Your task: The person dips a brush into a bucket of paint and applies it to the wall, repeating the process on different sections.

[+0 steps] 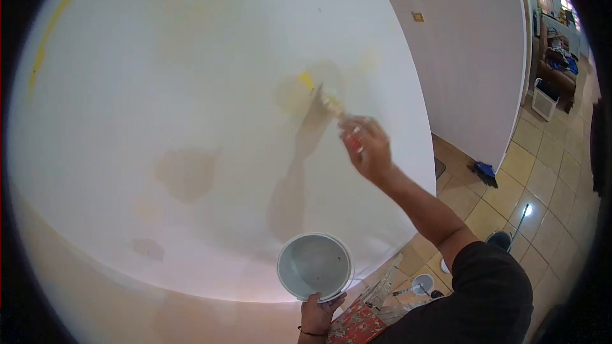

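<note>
My right hand (364, 143) is closed around a paintbrush (331, 103), slightly blurred, with some red showing between the fingers. The brush tip is at the white wall (236, 44), beside a small yellow patch (306, 81); whether it touches cannot be made out. White smears mark my fingers. Low in the view, my left hand (317, 316) grips the near rim of a round white bucket (305, 261). Its inside looks pale grey, with a few dark specks. The bucket is in front of the lower wall.
A yellow streak (54, 35) runs down the wall's far left. Below me are a paint-spattered red stepladder top (357, 325) and a small white tub (422, 284). A blue broom head (484, 173) is by the corner. Farther right are a white basket (545, 100) and a brown sofa (560, 76).
</note>
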